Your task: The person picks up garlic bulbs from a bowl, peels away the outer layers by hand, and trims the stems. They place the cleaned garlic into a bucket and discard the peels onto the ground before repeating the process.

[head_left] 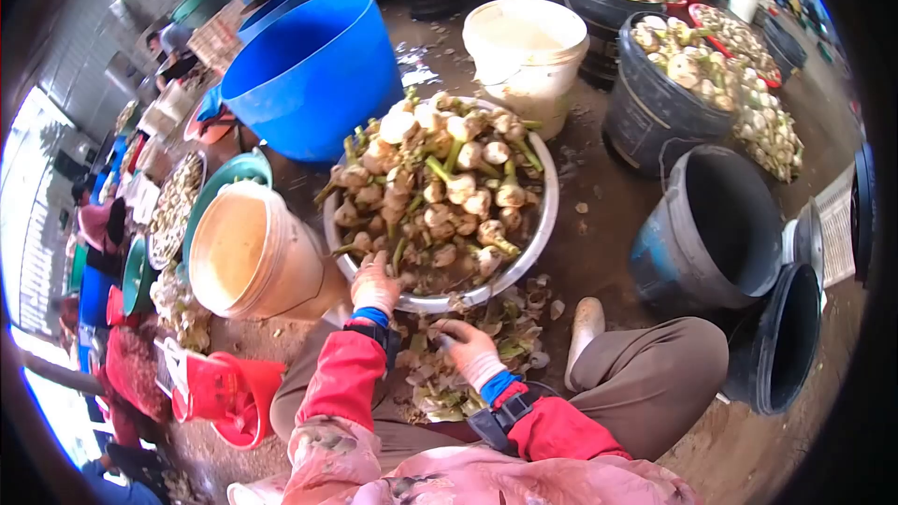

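Note:
A wide basin (pixel 550 215) with a pale rim stands in front of me, heaped with garlic bulbs (pixel 458 189) on short green stalks. My left hand (pixel 374 284) reaches over its near left rim, fingers stretched out against the bulbs at the edge. Closer to my body, my right hand (pixel 468 350) is closed, thumb and fingers together, above a pile of garlic skins and leaf scraps (pixel 510 329). I cannot tell what is between those fingers. Both hands look gloved, with blue and red cuffs at the wrists.
A blue tub (pixel 313 84) and a white bucket (pixel 526 47) stand beyond the basin. At left are a cream bucket (pixel 238 248) and a red container (pixel 229 388). Dark buckets (pixel 711 224) line the right, one full of garlic (pixel 687 61). People sit working at far left.

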`<state>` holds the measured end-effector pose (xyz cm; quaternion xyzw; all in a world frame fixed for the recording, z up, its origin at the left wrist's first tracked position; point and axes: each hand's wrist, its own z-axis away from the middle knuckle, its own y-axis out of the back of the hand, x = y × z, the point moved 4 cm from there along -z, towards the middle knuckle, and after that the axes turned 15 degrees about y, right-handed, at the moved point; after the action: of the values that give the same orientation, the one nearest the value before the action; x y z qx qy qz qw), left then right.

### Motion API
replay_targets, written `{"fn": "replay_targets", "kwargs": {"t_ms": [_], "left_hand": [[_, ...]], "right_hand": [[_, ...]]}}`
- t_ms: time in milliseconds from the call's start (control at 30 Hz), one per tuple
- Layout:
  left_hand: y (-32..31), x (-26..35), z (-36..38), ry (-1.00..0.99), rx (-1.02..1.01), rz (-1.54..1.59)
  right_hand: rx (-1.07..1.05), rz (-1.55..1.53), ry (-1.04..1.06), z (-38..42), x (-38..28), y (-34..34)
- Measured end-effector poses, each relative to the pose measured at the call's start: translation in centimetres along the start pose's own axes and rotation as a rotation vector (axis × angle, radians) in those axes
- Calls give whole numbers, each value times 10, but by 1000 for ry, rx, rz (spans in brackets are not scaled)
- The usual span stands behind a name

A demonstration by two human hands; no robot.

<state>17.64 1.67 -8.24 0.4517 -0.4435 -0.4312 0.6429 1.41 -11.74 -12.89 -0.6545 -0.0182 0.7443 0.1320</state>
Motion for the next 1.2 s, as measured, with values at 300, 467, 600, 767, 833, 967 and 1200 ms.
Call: {"fn": "replay_targets", "kwargs": {"t_ms": [300, 467, 600, 767, 833, 967, 1200], "left_hand": [[-1, 11, 4, -24, -135, 35], [20, 2, 94, -220, -555, 955], [6, -13, 132, -76, -527, 1040], [19, 2, 168, -303, 104, 393], [18, 4, 172, -322, 127, 344], [16, -2, 172, -212, -1, 552], [15, -8, 174, -208, -99, 596]], "right_hand": [[176, -138, -36, -6, -22, 17], [120, -262, 101, -15, -28, 8], [9, -182, 98, -8, -39, -1], [-52, 133, 185, 1, -35, 3], [-171, -21, -51, 7, -49, 10], [-208, -349, -43, 11, -49, 11], [-180, -11, 56, 12, -50, 9]]}}
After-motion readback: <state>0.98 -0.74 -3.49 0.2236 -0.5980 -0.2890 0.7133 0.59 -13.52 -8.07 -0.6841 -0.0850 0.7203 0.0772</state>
